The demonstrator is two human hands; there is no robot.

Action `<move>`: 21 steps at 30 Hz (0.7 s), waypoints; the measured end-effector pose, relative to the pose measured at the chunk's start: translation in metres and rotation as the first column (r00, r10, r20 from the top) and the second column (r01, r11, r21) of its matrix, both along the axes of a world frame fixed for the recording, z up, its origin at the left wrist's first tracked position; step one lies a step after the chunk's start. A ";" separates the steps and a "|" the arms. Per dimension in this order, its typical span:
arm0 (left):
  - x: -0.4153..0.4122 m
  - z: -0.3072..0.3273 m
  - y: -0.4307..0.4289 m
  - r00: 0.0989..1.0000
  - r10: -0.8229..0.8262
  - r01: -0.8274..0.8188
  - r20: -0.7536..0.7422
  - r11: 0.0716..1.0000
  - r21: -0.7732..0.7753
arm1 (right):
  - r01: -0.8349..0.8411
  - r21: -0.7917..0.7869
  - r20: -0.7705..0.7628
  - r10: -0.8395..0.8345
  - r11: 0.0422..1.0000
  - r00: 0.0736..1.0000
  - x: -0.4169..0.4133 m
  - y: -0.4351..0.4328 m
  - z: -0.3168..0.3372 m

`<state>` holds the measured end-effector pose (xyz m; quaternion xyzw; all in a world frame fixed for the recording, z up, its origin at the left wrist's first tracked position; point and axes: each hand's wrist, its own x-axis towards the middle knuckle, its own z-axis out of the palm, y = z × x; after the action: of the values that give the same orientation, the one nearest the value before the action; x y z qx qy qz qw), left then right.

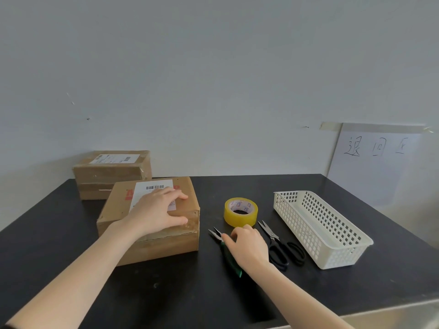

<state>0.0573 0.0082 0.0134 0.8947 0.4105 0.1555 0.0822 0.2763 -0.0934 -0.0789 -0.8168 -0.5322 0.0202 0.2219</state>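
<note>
Head view: left hand (156, 212) pressed flat, fingers spread, on near cardboard box (152, 248) at left-centre of black tabletop (166, 293). Right hand (249, 248) curled over green-handled pliers (231, 261) lying just right of box, near yellow tape roll (240, 212). Pale wall (213, 79) behind; paper sign (373, 162) taped at right.

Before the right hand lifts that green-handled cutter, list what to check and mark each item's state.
1. Left hand steadies the near box: ok, it lies flat on the top.
2. Right hand on the green-handled cutter: ok, it lies over the handle.
3. Firm grip on the cutter: cannot tell, the hand hides its own fingers.
4. Tape roll clear of the cutter: ok, it lies apart, behind.
5. Scissors out of the way: ok, to the right of the hand.
</note>
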 end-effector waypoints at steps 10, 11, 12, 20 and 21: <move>0.015 0.001 0.003 0.996 0.052 -0.056 0.079 0.997 0.053 | -0.031 0.236 -0.051 0.045 0.971 0.998 0.053 0.009 0.005; 0.018 0.000 0.002 0.993 0.047 -0.057 0.109 0.994 0.098 | -0.033 0.228 -0.036 0.042 0.973 0.998 0.057 0.011 0.006; 0.024 -0.002 0.000 0.989 0.030 -0.051 0.142 0.988 0.148 | -0.035 0.215 -0.022 0.041 0.976 0.999 0.062 0.013 0.006; 0.083 -0.019 -0.030 0.921 -0.227 0.098 0.317 0.922 0.375 | -0.105 0.153 -0.015 0.109 0.983 0.994 0.077 0.028 -0.005; 0.090 -0.021 -0.032 0.913 -0.250 0.120 0.323 0.919 0.374 | -0.122 0.150 -0.009 0.125 0.981 0.992 0.078 0.029 -0.007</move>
<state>0.1474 -0.0234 -0.0072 0.8859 0.2662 0.3797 0.0125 0.3539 -0.0639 -0.0860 -0.7631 -0.5798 0.0015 0.2855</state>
